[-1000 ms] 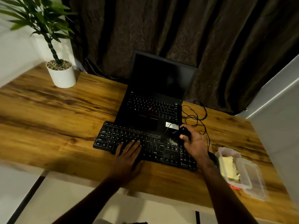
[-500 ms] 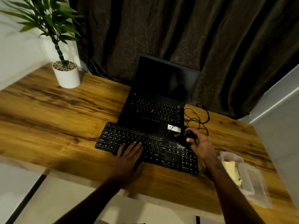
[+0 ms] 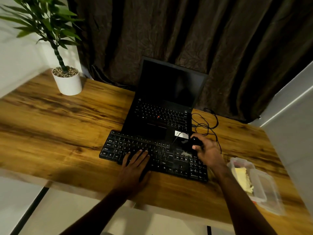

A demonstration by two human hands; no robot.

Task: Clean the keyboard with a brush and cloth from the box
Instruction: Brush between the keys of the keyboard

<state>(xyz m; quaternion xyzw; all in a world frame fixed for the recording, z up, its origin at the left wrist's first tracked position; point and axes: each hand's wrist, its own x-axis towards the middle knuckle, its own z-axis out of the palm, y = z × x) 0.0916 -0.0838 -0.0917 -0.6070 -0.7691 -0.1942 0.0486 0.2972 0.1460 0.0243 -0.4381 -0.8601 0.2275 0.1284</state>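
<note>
Head view showed the job partway through its brushing stage, as far as I could judge. The black keyboard (image 3: 135, 143) lay on the wooden desk (image 3: 59, 129), just in front of an open laptop (image 3: 160, 116) and touching or overlapping its near edge. Its long axis ran across the person's body, from upper left to lower right in the frame, with the keys facing up and the bottom row toward the person. The left hand (image 3: 133, 167) lay flat on the middle keys, fingers straight and slightly spread, apparently steadying the board. The right hand (image 3: 209, 154) hovered over the board's right end, above the number pad, fingers curled round a small dark object that was most likely the brush (image 3: 194, 142). The dim light and blur made its shape hard to read, though a pale patch below it suggested bristles pointing down and left onto the keys. The clear plastic box (image 3: 240, 160) sat open near the desk's right edge, just beside the keyboard's right end, and the yellow cloth (image 3: 242, 178) lay inside it, untouched. So the brush was out and at work, while I judged that the rest of the keys remained to be swept and the wipe with the cloth was not yet begun.
</note>
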